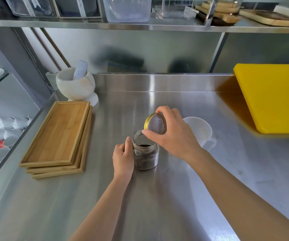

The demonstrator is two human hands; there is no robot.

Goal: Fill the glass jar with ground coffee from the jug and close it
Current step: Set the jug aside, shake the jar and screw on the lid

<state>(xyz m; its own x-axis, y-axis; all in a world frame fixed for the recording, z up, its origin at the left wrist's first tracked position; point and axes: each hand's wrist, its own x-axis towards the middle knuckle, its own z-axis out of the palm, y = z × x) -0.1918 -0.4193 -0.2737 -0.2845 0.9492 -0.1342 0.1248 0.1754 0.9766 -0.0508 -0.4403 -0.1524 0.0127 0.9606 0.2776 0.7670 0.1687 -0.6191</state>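
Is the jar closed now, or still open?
Open. The right hand holds the lid tilted above the jar.

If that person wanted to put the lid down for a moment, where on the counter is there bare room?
Bare steel lies in front of the jar, toward the camera, between the forearms. More lies behind it, between the mortar and the yellow board. It is crowded to the right, where the jug stands by the right hand, and to the left by the trays.

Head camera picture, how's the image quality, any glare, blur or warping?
Head view: bright glare streaks on the steel counter; wide-angle lens bows the shelf; dark reflections on the back wall are smeared; jar, lid and both hands stay sharp.
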